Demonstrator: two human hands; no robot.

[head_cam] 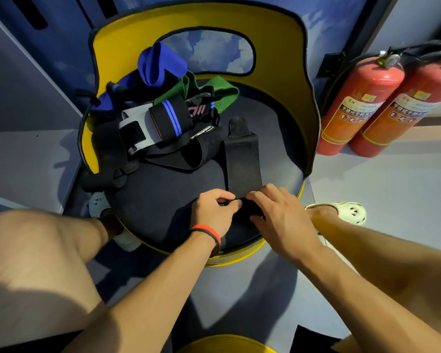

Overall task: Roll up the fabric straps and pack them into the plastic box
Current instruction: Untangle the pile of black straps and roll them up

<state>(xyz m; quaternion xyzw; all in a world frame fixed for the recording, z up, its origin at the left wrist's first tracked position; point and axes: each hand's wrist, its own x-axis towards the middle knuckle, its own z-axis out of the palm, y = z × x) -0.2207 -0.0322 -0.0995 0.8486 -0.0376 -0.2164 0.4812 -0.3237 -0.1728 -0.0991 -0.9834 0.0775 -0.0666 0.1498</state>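
Note:
A black fabric strap (pixel 243 159) lies flat on the dark seat of a yellow round chair (pixel 239 31), running from the middle toward me. Its near end is a small roll between my hands. My left hand (pixel 213 212) pinches the left side of the roll with thumb and forefinger. My right hand (pixel 278 212) has its fingers curled over the right side. At the seat's back left lies a pile of other straps (pixel 161 123): black ones, one with a blue stripe, a blue band (pixel 161 62) and a green band (pixel 222 95). No plastic box is in view.
Two red fire extinguishers (pixel 362 103) stand on the floor to the right of the chair. My bare knees and feet in light clogs (pixel 349 212) flank the chair. Another yellow rim (pixel 227 345) shows at the bottom edge.

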